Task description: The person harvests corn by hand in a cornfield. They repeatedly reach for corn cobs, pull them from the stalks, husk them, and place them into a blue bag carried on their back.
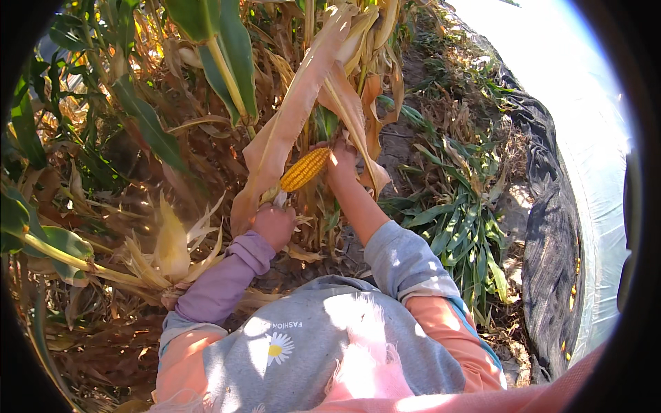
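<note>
A bare yellow ear of corn (305,169) slants between my two hands, its kernels exposed. My right hand (342,157) grips its upper right end, with the fingers partly hidden behind the cob and the leaves. Just below the lower left end, my left hand (275,225) is closed on pale corn husk (280,199). A long dry corn leaf (289,113) runs down past the ear to my left wrist. Another dry leaf (356,113) hangs beside my right hand.
To the left, an opened husk (173,248) sits on a bent stalk (77,260). Standing corn plants (144,113) crowd the left and far side. Cut green leaves (459,227) lie on the right, beside black netting (550,222) and white plastic sheeting (594,155).
</note>
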A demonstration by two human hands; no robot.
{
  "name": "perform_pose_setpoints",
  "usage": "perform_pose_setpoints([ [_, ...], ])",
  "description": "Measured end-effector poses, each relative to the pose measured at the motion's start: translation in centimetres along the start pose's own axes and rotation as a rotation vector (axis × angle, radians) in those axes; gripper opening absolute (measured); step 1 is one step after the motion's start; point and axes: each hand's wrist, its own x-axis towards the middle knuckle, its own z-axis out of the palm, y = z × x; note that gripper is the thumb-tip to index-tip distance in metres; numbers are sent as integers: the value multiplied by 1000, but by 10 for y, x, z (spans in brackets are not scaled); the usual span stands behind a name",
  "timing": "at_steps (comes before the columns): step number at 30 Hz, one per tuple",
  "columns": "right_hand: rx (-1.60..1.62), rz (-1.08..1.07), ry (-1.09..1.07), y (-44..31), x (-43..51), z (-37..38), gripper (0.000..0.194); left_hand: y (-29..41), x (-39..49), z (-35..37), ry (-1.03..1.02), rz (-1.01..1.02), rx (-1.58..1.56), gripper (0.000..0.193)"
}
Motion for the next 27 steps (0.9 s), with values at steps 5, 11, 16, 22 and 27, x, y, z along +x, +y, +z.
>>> perform_pose_setpoints([
  [5, 400, 337, 63, 26, 40, -38, 26, 4, 25, -11, 607, 0, -801, 42],
  [11, -1105, -207, -419, 11, -57, -16, 22, -14, 64, 4, 816, -40, -636, 58],
  [16, -663, -12, -646, 63, -55, -48, 40, 0, 59, -14, 675, -7, -397, 62],
  [22, -432, 143, -626, 0, -55, -19, 64, -21, 62, -6, 672, -158, -409, 68],
  [27, -553, -26, -229, 38, -37, -37, 58, 14, 72, -9, 643, -53, -234, 74],
])
